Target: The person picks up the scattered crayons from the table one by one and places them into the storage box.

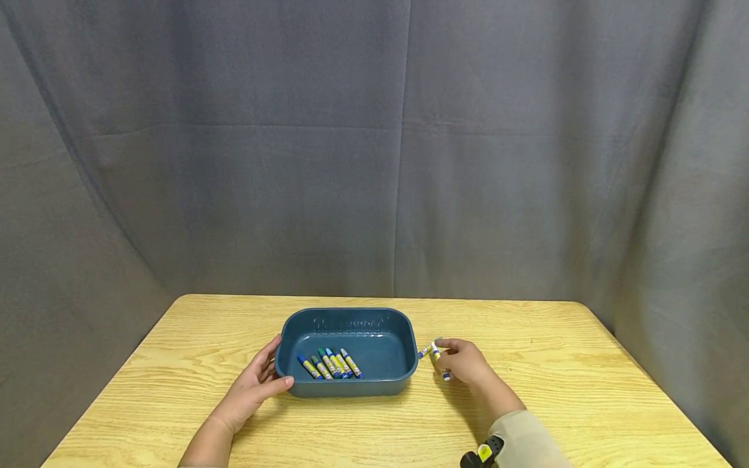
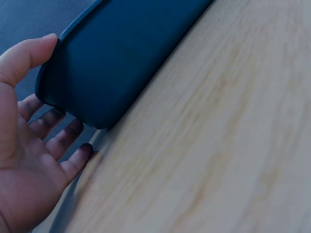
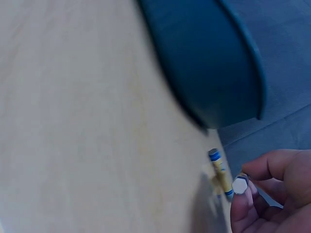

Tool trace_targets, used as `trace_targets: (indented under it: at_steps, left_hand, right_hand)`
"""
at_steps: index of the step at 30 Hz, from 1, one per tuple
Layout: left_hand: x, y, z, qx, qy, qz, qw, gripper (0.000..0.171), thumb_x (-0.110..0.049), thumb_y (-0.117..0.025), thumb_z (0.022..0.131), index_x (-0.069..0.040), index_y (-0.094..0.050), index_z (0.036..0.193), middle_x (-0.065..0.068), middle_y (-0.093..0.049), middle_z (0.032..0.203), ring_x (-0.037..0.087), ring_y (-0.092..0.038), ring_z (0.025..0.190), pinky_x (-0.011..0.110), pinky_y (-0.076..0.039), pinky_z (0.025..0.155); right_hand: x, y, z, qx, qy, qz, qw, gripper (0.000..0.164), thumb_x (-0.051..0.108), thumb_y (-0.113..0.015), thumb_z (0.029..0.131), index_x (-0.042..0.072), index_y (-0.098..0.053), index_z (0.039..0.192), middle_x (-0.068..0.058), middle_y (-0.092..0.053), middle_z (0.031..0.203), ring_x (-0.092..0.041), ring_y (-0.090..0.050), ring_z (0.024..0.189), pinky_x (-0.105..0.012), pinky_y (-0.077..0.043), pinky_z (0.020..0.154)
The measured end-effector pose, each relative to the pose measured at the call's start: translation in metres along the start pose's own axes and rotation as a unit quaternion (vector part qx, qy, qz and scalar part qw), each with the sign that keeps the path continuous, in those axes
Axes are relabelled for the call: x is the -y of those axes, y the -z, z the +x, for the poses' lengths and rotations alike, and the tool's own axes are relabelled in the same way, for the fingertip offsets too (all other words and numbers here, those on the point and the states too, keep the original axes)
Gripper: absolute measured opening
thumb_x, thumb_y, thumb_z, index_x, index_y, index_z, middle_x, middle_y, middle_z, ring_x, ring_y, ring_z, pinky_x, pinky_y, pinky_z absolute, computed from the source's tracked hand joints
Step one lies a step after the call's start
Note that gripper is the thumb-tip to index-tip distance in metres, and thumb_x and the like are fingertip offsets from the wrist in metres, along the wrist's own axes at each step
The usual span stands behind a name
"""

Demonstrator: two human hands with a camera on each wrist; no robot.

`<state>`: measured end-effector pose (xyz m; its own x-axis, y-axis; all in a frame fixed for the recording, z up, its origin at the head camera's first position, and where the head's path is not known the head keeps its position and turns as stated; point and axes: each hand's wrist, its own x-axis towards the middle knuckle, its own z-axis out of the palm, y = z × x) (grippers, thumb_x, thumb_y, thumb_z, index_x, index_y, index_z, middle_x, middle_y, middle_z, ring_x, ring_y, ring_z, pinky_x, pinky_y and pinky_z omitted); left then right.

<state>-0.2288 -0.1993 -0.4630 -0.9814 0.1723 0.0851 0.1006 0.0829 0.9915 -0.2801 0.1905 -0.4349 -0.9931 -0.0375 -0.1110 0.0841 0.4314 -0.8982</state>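
A dark blue plastic basin (image 1: 345, 389) stands on the table, with several crayons (image 1: 329, 364) in yellow wrappers lying side by side in its front left part. At the basin's left end, my left hand (image 1: 254, 383) holds it, thumb at the front corner of the rim and fingers along the outer wall. To the right of the basin, my right hand (image 1: 462, 361) pinches a white-ended crayon (image 3: 240, 185) between thumb and fingertips. Close beyond it lies another crayon (image 3: 221, 174), yellow with blue ends, near the basin's right wall.
The light wood-grain table (image 1: 585, 390) has rounded far corners. Behind it and along both sides hangs a grey curtain (image 1: 374, 195). A black device with a yellow mark (image 1: 484, 452) is at my right wrist.
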Motion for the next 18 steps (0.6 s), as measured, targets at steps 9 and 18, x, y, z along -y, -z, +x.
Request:
trace_targets:
  at_steps: [9,18]
  left_hand:
    - [0.001,0.0,0.001,-0.011,0.01,0.008,0.9999,0.087,-0.01,-0.069,0.087,-0.01,-0.018,0.157,0.024,-0.031,0.156,0.033,-0.035,0.14,0.007,-0.039,0.094]
    - [0.0,-0.001,0.0,-0.011,0.009,0.0,0.9999,0.086,-0.009,-0.069,0.087,-0.01,-0.018,0.157,0.024,-0.031,0.156,0.038,-0.032,0.142,0.007,-0.038,0.094]
  right_hand:
    - [0.028,0.008,0.005,0.015,0.022,0.03,0.999,0.049,-0.002,-0.054,0.088,-0.008,-0.051,0.136,-0.007,-0.056,0.093,-0.012,-0.048,0.069,-0.024,-0.042,0.058]
    - [0.053,-0.007,0.018,0.022,0.037,0.032,0.999,0.05,-0.002,-0.053,0.085,-0.006,-0.053,0.135,-0.006,-0.057,0.091,-0.013,-0.055,0.078,-0.025,-0.047,0.065]
